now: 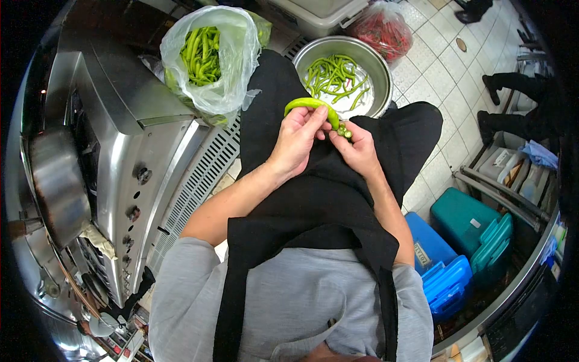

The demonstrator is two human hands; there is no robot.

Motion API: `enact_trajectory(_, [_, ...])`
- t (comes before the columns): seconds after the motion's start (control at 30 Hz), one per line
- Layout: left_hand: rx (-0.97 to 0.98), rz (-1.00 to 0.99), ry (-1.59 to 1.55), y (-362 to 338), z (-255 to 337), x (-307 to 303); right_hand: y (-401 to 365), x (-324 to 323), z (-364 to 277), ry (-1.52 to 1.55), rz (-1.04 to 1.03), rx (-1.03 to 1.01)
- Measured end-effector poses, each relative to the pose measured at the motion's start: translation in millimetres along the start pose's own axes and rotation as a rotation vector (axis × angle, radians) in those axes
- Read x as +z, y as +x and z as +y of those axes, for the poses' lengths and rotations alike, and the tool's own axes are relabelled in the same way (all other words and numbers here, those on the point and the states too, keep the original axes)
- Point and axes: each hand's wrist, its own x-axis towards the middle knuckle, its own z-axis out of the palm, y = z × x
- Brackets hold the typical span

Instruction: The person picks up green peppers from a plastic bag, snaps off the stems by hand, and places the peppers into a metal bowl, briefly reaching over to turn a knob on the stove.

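Observation:
My left hand grips a long curved green chili pepper, thumb pressed along its side. The pepper's end bends down toward my right hand, whose thumb and fingers are pinched around several small green pepper stem ends. Both hands are close together above my black apron. Just beyond them stands a round metal pot with green chili peppers lying on its bottom. To its left, an open clear plastic bag is heaped with more green chili peppers.
A tied bag of red chili peppers sits on the tiled floor behind the pot. Left is a steel stove with knobs. Blue and teal bins stand at right. Another person's dark-clad legs show at far right.

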Motion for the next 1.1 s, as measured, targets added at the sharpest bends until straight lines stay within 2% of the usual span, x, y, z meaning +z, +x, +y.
enact_trajectory(0.2, [-0.060, -0.001, 0.074, 5.7, -6.9, 6.0, -4.1, -4.4, -6.6, -0.149, 0.031, -0.079])
enact_trajectory(0.27, [-0.171, -0.015, 0.216, 9.7, -2.2, 9.2, -7.4, -5.4, -9.4, -0.183, 0.010, -0.092])
enact_trajectory(0.3, [-0.300, -0.062, 0.181, 14.3, 2.6, 8.3, -8.3, -4.3, -10.6, -0.184, 0.007, -0.093])
enact_trajectory(0.33, [-0.298, -0.059, 0.178, 20.3, 5.0, 7.4, -9.0, -2.8, -11.8, -0.156, 0.037, -0.124])
enact_trajectory(0.4, [-0.597, -0.159, 0.138, 34.0, 9.9, 4.6, -8.8, -2.7, -14.5, -0.128, 0.060, -0.160])
enact_trajectory(0.47, [-0.546, -0.126, 0.140, 52.5, 2.7, 7.8, -5.8, -1.4, -16.0, -0.044, 0.060, -0.072])
enact_trajectory(0.53, [-0.341, -0.105, 0.121, 72.9, -0.9, 16.2, -4.1, -2.2, -9.7, -0.002, 0.047, -0.001])
enact_trajectory(0.6, [-0.325, -0.056, 0.244, 79.9, 14.4, 21.9, -3.6, -3.3, -10.7, 0.067, 0.059, 0.109])
enact_trajectory(0.63, [-0.245, -0.075, 0.438, 80.7, 24.1, 18.8, -4.8, -4.5, -6.0, 0.115, 0.060, 0.131])
enact_trajectory(0.67, [-0.095, -0.111, 0.601, 77.6, 34.5, 11.4, -6.2, -8.1, -4.6, 0.150, 0.037, 0.188])
enact_trajectory(0.73, [0.366, -0.019, 0.754, 71.5, 59.5, -8.1, -5.8, -9.5, 0.9, 0.168, 0.061, 0.184])
enact_trajectory(0.77, [0.510, 0.105, 0.714, 69.8, 79.0, -19.0, -4.6, -10.5, -3.2, 0.231, 0.052, 0.229])
enact_trajectory(0.8, [0.653, 0.223, 0.669, 71.5, 99.7, -34.8, -1.8, -11.2, 3.0, 0.210, 0.052, 0.151])
enact_trajectory(0.87, [0.799, 0.489, 0.703, 81.5, 139.2, -82.8, 1.8, -7.8, 3.9, 0.231, 0.076, 0.159])
enact_trajectory(0.93, [0.696, 0.787, 1.219, 92.0, 160.8, -132.5, 4.4, -4.9, 1.5, 0.306, 0.045, 0.206])
enact_trajectory(1.0, [0.217, 0.901, 1.601, 96.2, 163.5, -155.6, 7.7, -1.6, 0.5, 0.377, 0.012, 0.253])
enact_trajectory(1.03, [0.213, 0.908, 1.597, 100.6, 155.7, -172.6, 9.4, -1.2, 0.5, 0.390, -0.017, 0.255])
enact_trajectory(1.1, [-0.082, 0.832, 1.958, 112.3, 134.6, -203.1, 11.5, -0.5, -2.9, 0.397, -0.043, 0.253])
